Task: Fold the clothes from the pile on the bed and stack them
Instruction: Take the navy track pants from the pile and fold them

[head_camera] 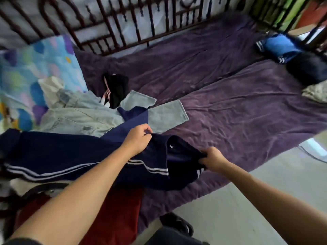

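- Navy garment (152, 156), white-striped, lies across the clothes at the bed's (230, 103) near-left side, partly over pale jeans (92, 115).
- Left hand (138, 139) pinches the garment's upper edge, fingers curled on the fabric.
- Right hand (212, 159) clenches the garment's right end.
- Black garment (117, 89) lies just beyond the jeans.
- Blue bundle (281, 47) sits at the far-right corner, well apart.

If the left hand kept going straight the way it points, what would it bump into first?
Likely the jeans, just past the left hand and the navy top it pinches; depth unclear.
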### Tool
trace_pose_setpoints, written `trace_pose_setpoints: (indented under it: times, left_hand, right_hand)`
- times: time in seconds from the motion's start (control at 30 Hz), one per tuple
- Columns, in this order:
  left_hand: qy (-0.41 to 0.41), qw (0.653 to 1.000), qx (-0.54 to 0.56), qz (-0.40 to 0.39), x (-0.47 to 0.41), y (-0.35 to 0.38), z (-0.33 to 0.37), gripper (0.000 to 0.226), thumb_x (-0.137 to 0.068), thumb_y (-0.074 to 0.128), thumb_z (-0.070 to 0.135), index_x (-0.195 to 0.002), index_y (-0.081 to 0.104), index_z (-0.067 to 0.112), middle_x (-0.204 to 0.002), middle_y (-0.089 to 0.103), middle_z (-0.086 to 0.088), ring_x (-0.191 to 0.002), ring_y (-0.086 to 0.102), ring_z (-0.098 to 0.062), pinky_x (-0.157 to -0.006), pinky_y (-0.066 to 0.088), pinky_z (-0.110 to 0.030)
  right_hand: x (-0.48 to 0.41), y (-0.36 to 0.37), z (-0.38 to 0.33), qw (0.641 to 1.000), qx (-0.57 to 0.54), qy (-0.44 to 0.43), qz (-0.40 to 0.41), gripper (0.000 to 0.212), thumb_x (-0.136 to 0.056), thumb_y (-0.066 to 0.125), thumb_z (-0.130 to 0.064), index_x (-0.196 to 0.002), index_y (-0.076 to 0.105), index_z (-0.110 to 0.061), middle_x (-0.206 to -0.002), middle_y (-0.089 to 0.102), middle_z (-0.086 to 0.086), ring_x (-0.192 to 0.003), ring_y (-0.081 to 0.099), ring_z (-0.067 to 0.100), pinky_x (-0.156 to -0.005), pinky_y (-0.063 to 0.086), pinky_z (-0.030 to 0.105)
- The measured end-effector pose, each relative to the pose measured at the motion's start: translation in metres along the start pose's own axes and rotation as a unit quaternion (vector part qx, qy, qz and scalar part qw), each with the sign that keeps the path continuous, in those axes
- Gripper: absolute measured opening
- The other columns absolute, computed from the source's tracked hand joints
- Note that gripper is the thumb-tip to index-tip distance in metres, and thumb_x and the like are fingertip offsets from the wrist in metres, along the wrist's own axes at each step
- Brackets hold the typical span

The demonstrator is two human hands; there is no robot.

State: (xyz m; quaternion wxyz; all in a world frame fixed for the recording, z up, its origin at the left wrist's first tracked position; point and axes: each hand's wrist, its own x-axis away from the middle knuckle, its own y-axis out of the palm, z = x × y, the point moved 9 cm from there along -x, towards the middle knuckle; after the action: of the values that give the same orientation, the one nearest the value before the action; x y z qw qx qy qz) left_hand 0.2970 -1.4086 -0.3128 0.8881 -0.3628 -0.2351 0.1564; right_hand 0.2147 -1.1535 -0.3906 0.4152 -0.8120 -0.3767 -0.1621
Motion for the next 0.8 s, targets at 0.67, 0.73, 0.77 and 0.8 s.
trace_pose_setpoints:
  times: [0.67, 0.73, 0.77, 0.8]
  left_hand:
    - [0.105, 0.959, -0.154, 0.213, 0.164, 0.041, 0.096, 0.079, -0.071, 0.06, 0.069, -0.132, 0.041, 0.021, -0.122, 0.05, 0.001, -0.112, 0.053, -0.023, -0.08, 0.048, -0.039]
    - [0.095, 0.96, -0.129, 0.229, 0.177, 0.052, 0.087, 0.071, -0.071, 0.065, 0.062, -0.121, 0.046, 0.017, -0.117, 0.05, 0.0, -0.108, 0.053, -0.022, -0.077, 0.049, -0.037]
    - [0.091, 0.958, -0.124, 0.24, 0.184, 0.058, 0.082, 0.068, -0.068, 0.07, 0.058, -0.116, 0.047, 0.015, -0.112, 0.051, -0.001, -0.104, 0.054, -0.024, -0.075, 0.049, -0.038]
    - [0.09, 0.956, -0.121, 0.253, 0.192, 0.064, 0.078, 0.066, -0.064, 0.075, 0.054, -0.11, 0.048, 0.014, -0.106, 0.053, -0.003, -0.099, 0.056, -0.027, -0.071, 0.05, -0.039]
  right_hand:
    - [0.164, -0.106, -0.09, 0.898, -0.424, -0.117, -0.024, 0.031, -0.095, 0.041, -0.002, -0.078, 0.065, -0.013, -0.066, 0.067, 0.005, -0.057, 0.062, 0.017, -0.054, 0.05, 0.026]
    - [0.169, -0.109, -0.084, 0.881, -0.463, -0.092, -0.017, 0.027, -0.096, 0.042, -0.006, -0.078, 0.061, -0.011, -0.06, 0.066, 0.003, -0.052, 0.062, 0.016, -0.052, 0.051, 0.024]
    - [0.172, -0.11, -0.081, 0.871, -0.484, -0.078, -0.016, 0.026, -0.096, 0.042, -0.009, -0.078, 0.061, -0.01, -0.059, 0.065, 0.003, -0.051, 0.062, 0.016, -0.051, 0.051, 0.023]
    - [0.174, -0.111, -0.078, 0.862, -0.501, -0.069, -0.021, 0.026, -0.096, 0.042, -0.011, -0.079, 0.061, -0.009, -0.061, 0.066, 0.004, -0.052, 0.064, 0.016, -0.052, 0.052, 0.024]
